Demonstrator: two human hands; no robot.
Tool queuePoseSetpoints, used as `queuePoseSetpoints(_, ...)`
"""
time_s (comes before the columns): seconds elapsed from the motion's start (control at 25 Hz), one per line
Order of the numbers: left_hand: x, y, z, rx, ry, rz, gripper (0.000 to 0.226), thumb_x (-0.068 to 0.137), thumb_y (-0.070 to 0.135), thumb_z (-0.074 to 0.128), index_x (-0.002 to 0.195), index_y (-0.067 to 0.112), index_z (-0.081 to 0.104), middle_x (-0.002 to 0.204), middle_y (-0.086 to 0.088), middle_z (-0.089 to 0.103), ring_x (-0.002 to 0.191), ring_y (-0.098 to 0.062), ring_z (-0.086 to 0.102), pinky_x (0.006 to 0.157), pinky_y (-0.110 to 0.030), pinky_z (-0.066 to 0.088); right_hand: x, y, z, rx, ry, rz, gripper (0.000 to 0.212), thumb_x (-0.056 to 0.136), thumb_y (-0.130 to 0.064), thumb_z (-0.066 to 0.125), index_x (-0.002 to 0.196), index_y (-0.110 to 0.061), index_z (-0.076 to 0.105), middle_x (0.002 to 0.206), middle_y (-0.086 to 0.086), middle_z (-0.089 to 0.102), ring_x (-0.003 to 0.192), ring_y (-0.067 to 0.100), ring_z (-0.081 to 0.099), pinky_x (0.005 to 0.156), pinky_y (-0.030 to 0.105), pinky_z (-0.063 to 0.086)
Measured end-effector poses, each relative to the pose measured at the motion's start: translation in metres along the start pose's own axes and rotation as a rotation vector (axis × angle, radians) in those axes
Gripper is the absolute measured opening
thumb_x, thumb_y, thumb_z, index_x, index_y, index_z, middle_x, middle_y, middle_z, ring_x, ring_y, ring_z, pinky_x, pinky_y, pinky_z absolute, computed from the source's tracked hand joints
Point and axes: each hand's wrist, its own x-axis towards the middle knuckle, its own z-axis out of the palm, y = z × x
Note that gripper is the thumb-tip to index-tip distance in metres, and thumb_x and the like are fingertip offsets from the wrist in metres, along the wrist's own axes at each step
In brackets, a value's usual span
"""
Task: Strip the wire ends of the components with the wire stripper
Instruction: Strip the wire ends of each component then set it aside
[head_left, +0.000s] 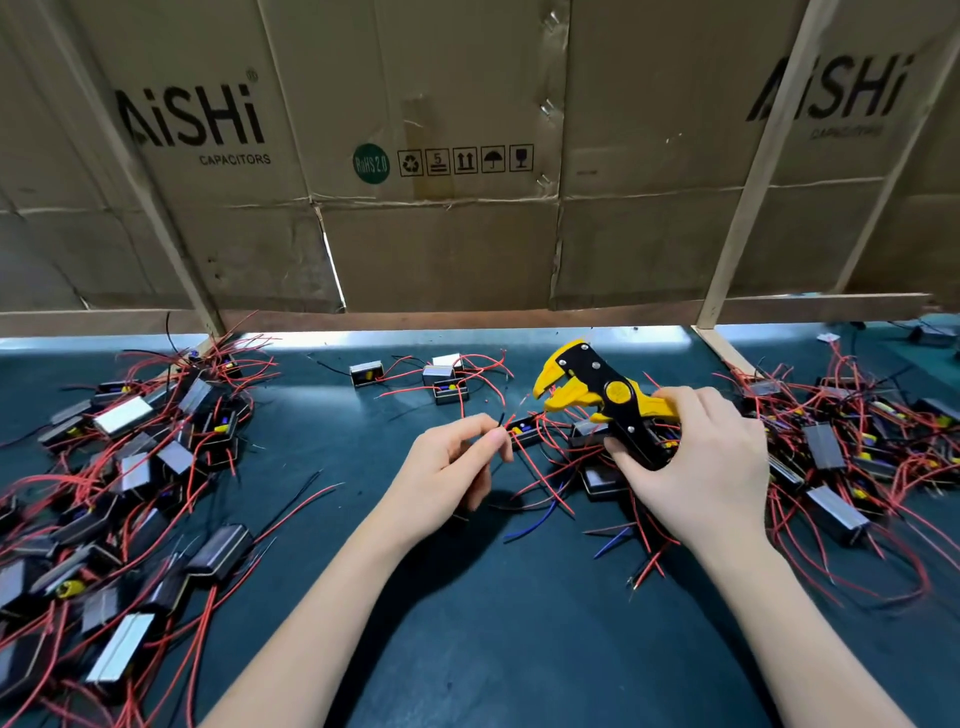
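Note:
My right hand (696, 462) grips the handles of a yellow and black wire stripper (597, 389), whose jaws point left and stand apart. My left hand (452, 462) pinches a thin black wire (500, 420) between thumb and fingers, its tip sticking up. That wire leads toward a small black component (524, 432) with red wires, lying on the mat between my hands. The stripper jaws hover a little above and to the right of the wire tip, not touching it.
A big pile of black and silver components (130, 467) with red wires lies at the left, another pile (841, 457) at the right. Three components (441, 379) sit further back. Loose blue wires (545, 514) lie on the dark green mat (467, 623). A cardboard wall (441, 156) closes the back.

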Motion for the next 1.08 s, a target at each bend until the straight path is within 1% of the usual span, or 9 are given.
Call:
queuePoseSetpoints(0.08,0.000,0.000,0.001,-0.030,-0.014,0.017,0.029,0.103,0.023,0.048,0.078,0.016,0.062,0.057,0.004,0.054,0.053,-0.011,0.044,0.053,-0.017,0.036,-0.001,-0.001,0.001,-0.019,-0.011,-0.013,0.052,0.064,-0.042,0.086,0.102,-0.013,0.065,0.092,0.005,0.062,0.088,0.033,0.060,0.076,0.040,0.036)
queuePoseSetpoints(0.2,0.000,0.001,0.005,-0.058,-0.014,0.027,0.029,0.101,0.023,0.051,0.077,0.014,0.064,0.057,0.009,0.048,0.052,-0.005,0.040,0.053,-0.013,0.033,-0.003,-0.002,0.003,-0.028,-0.026,-0.055,0.052,0.063,-0.044,0.084,0.101,-0.014,0.065,0.091,0.004,0.061,0.087,0.031,0.059,0.075,0.039,0.034)
queuePoseSetpoints(0.32,0.001,0.001,0.007,-0.092,0.051,0.023,0.029,0.098,0.023,0.053,0.073,0.013,0.064,0.054,0.013,0.044,0.054,-0.003,0.038,0.056,-0.012,0.031,-0.003,-0.003,0.003,-0.005,-0.032,-0.101,0.053,0.061,-0.042,0.085,0.100,-0.015,0.064,0.089,0.002,0.060,0.087,0.030,0.059,0.075,0.038,0.033)
queuePoseSetpoints(0.44,0.001,-0.001,0.007,-0.100,0.132,0.003,0.031,0.099,0.017,0.055,0.070,0.012,0.063,0.050,0.014,0.042,0.050,-0.001,0.035,0.053,-0.008,0.029,-0.004,-0.003,0.002,0.008,-0.050,-0.134,0.051,0.061,-0.043,0.085,0.099,-0.016,0.064,0.090,0.000,0.061,0.087,0.029,0.059,0.074,0.037,0.032)
queuePoseSetpoints(0.52,0.002,-0.001,0.007,-0.074,0.176,-0.012,0.032,0.098,0.019,0.057,0.067,0.016,0.063,0.049,0.014,0.042,0.050,-0.003,0.032,0.052,-0.009,0.028,-0.003,-0.004,0.001,0.010,-0.056,-0.141,0.051,0.061,-0.043,0.084,0.099,-0.016,0.063,0.090,-0.001,0.061,0.087,0.029,0.059,0.074,0.037,0.033)
queuePoseSetpoints(0.64,0.001,-0.002,0.008,-0.033,0.188,-0.022,0.033,0.097,0.022,0.058,0.065,0.020,0.064,0.049,0.012,0.040,0.052,-0.007,0.030,0.052,-0.014,0.026,-0.003,-0.006,0.000,0.008,-0.062,-0.137,0.050,0.061,-0.043,0.085,0.097,-0.016,0.064,0.088,-0.002,0.062,0.086,0.029,0.060,0.073,0.037,0.034)
queuePoseSetpoints(0.76,0.001,-0.001,0.009,-0.027,0.197,-0.030,0.033,0.097,0.019,0.059,0.064,0.020,0.065,0.049,0.011,0.038,0.052,-0.008,0.029,0.052,-0.016,0.025,-0.003,-0.008,-0.002,0.010,-0.069,-0.125,0.048,0.061,-0.043,0.085,0.095,-0.016,0.064,0.086,-0.002,0.063,0.086,0.028,0.061,0.071,0.036,0.036)
queuePoseSetpoints(0.96,0.000,0.001,0.010,-0.011,0.222,-0.051,0.033,0.096,0.017,0.060,0.063,0.018,0.066,0.049,0.011,0.036,0.053,-0.011,0.030,0.052,-0.020,0.025,-0.004,-0.012,-0.004,0.017,-0.049,-0.108,0.042,0.057,-0.040,0.088,0.086,-0.018,0.067,0.078,-0.002,0.065,0.071,0.030,0.062,0.064,0.034,0.044)
queuePoseSetpoints(1.08,0.000,0.002,0.009,-0.014,0.226,-0.057,0.034,0.096,0.017,0.060,0.063,0.017,0.066,0.047,0.010,0.036,0.051,-0.010,0.029,0.051,-0.020,0.025,-0.005,-0.014,-0.005,0.001,-0.026,-0.095,0.040,0.054,-0.039,0.090,0.082,-0.019,0.069,0.074,-0.002,0.066,0.064,0.031,0.062,0.058,0.030,0.044)
